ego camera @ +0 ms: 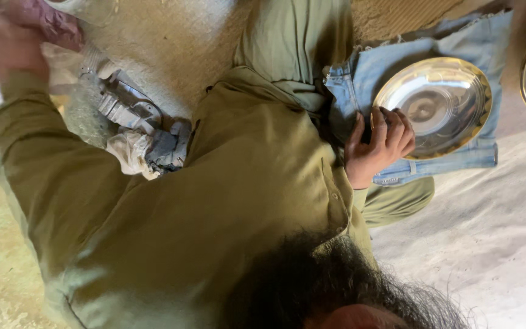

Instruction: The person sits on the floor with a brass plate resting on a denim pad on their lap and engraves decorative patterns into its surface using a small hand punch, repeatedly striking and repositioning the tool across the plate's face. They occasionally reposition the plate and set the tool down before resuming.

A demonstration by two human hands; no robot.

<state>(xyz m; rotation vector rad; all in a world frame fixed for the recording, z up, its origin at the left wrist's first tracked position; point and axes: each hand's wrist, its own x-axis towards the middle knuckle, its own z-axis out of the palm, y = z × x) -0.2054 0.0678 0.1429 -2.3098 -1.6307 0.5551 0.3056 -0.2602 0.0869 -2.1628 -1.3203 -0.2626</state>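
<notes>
Now right hand [380, 146] grips steel plate [433, 106] rim.

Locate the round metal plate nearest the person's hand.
In the head view, upper right: the metal plate lies on blue denim cloth, its left rim gripped by the right hand.

Olive-green long-sleeved shirt [214, 183] with a buttoned placket; matching olive trousers [293, 36]; bare hands.

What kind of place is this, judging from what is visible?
Probably the floor of a simple home or yard. The person sits on the bare earthen floor, the right hand grips a metal plate resting on denim cloth, and woven matting lies beyond.
</notes>
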